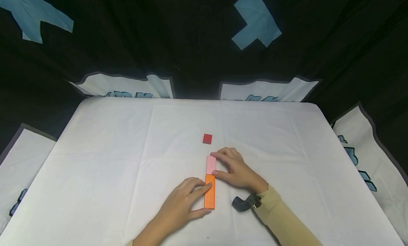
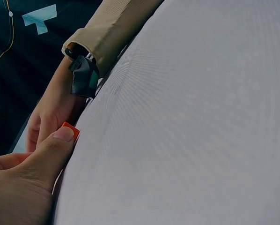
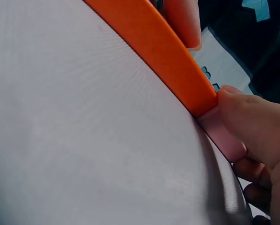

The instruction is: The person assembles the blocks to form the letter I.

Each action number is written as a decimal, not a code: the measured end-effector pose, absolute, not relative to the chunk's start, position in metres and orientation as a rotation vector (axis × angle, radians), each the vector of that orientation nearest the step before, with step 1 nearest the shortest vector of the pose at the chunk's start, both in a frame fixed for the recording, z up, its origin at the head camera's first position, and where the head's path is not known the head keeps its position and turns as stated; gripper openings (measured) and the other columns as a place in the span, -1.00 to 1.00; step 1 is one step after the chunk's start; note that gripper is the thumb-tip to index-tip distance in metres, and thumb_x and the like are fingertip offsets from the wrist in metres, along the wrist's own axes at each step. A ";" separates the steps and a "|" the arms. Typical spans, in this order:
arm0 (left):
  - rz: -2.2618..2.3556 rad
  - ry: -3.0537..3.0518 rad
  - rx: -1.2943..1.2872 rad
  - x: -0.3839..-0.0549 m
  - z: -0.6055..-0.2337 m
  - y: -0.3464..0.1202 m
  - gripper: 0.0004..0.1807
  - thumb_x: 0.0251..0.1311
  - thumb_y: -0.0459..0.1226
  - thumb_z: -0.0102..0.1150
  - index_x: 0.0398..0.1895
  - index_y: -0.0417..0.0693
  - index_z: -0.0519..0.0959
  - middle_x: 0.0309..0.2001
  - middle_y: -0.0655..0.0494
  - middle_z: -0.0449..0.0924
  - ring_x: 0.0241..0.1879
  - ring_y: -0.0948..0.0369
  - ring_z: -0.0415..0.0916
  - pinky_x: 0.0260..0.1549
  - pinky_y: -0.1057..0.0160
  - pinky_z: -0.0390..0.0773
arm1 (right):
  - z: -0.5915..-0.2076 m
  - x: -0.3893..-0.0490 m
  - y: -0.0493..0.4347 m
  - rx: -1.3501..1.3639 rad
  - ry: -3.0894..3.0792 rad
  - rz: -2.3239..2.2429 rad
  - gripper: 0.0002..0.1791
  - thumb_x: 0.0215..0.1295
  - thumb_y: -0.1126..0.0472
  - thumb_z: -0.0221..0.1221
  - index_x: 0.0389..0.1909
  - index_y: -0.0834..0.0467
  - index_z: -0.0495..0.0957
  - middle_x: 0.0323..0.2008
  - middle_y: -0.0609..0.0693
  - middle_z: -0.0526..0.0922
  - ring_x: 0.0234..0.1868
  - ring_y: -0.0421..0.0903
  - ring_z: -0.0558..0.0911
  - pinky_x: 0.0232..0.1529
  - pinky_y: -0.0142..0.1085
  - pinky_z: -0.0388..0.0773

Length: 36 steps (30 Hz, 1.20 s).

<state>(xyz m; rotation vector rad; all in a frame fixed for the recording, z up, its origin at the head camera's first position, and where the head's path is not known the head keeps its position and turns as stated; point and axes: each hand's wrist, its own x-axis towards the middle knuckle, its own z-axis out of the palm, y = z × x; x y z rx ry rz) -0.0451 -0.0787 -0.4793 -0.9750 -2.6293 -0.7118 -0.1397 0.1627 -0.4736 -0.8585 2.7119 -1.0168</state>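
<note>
A long orange block and a shorter pink block lie end to end on the white table, the pink one farther out. My left hand holds the orange block, thumb at its near end and index finger over its top. The right hand grips the pink block from the right, index finger at the far end and thumb beside the joint. In the right wrist view, the orange block meets the pink block right by the thumb. The left wrist view shows just the orange block's end under the left thumb.
Beyond the pink block a small red square block lies on the white tablecloth. A dark wrist device sticks out from the right sleeve, low over the table. Black curtains surround the table's far side.
</note>
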 end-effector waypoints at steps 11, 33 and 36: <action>-0.718 -2.628 -0.972 -0.045 -0.480 -0.080 -0.30 -0.02 0.16 0.42 0.22 0.15 0.58 0.07 0.27 0.49 0.16 0.27 0.43 0.14 0.26 0.54 | -0.473 -0.138 0.162 -0.861 2.706 -1.004 -0.34 0.26 -0.07 0.30 0.38 -0.12 0.40 0.19 -0.17 0.43 0.27 -0.16 0.26 0.29 -0.02 0.32; -0.742 -2.707 -0.900 -0.053 -0.477 -0.077 0.08 -0.12 0.37 0.34 0.44 0.03 0.32 0.40 0.10 0.33 0.37 0.17 0.29 0.29 0.12 0.48 | -0.475 -0.142 0.165 -0.810 2.759 -1.254 -0.46 0.34 -0.07 0.24 0.30 -0.01 0.47 0.14 -0.18 0.53 0.20 -0.19 0.39 0.28 -0.06 0.45; -0.736 -2.728 -0.878 -0.053 -0.476 -0.075 0.03 -0.05 0.38 0.28 0.44 0.03 0.33 0.39 0.11 0.33 0.38 0.17 0.29 0.28 0.10 0.49 | -0.475 -0.142 0.165 -0.812 2.763 -1.264 -0.46 0.34 -0.06 0.23 0.29 0.01 0.48 0.14 -0.17 0.54 0.20 -0.18 0.40 0.27 -0.06 0.45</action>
